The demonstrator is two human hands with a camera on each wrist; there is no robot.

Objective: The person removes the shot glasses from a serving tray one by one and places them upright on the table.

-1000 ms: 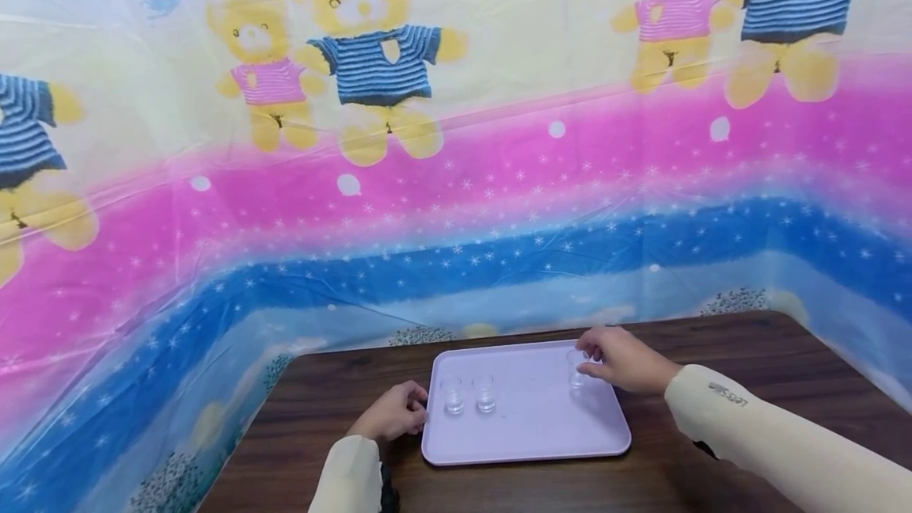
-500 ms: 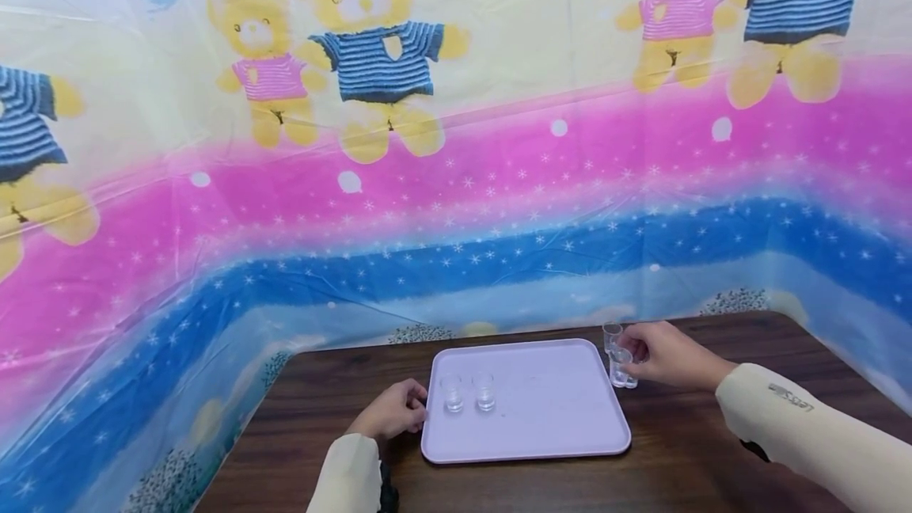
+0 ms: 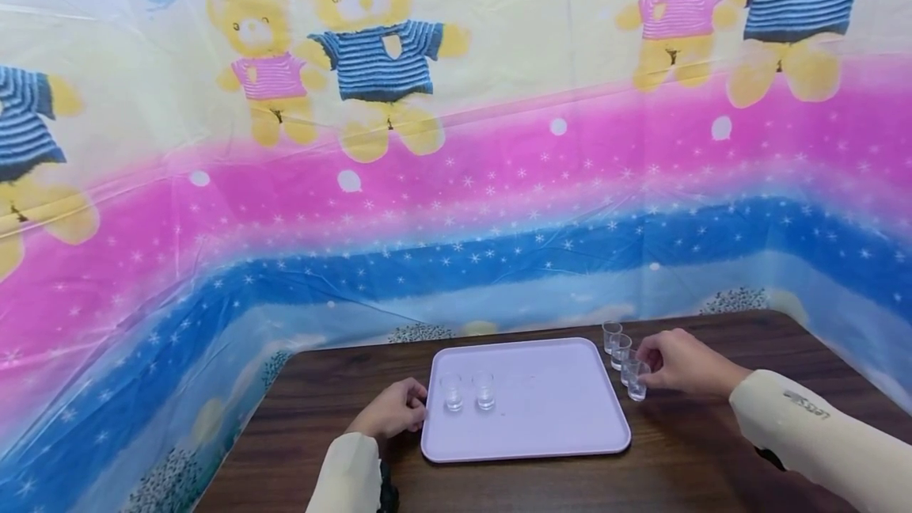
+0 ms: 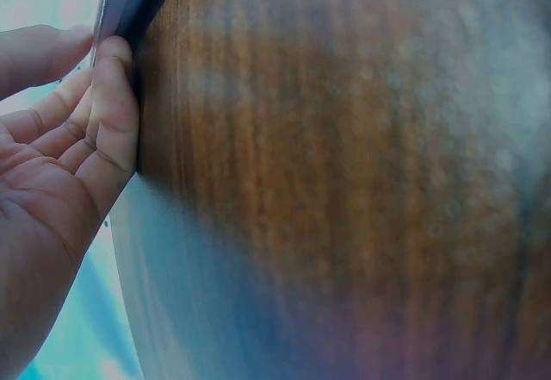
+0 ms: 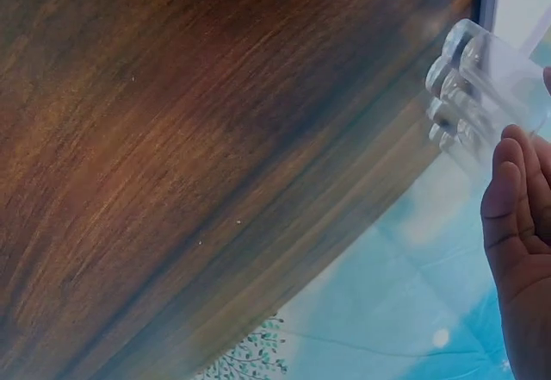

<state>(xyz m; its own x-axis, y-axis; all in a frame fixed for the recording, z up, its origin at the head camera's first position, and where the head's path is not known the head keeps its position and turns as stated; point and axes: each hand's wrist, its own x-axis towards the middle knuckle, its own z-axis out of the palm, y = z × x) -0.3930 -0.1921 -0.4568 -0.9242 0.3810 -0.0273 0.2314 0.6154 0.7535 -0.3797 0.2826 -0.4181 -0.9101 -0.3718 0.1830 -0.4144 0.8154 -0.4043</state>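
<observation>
A pale lilac tray (image 3: 530, 418) lies on the table, and my left hand (image 3: 392, 410) pinches its left rim. In the left wrist view the thumb and fingers of that hand (image 4: 77, 130) lie on either side of the rim. Two small clear shot glasses, one (image 3: 453, 396) beside the other (image 3: 485, 394), stand upright on the tray's left part. Just off the tray's right edge my right hand (image 3: 680, 365) holds a clear shot glass (image 3: 637, 386) at the near end of a row of similar glasses (image 5: 452, 83). The row stands close together.
The dark wooden table (image 3: 527, 489) reaches back to a printed curtain (image 3: 456, 291) with bears on it. The far glass (image 3: 611, 337) of the row is near the table's back edge, beside the tray's far right corner.
My right hand has moved from over the tray's right part to the table beside it, then nearer along the row with a shot glass. The left hand stays at the tray rim.
</observation>
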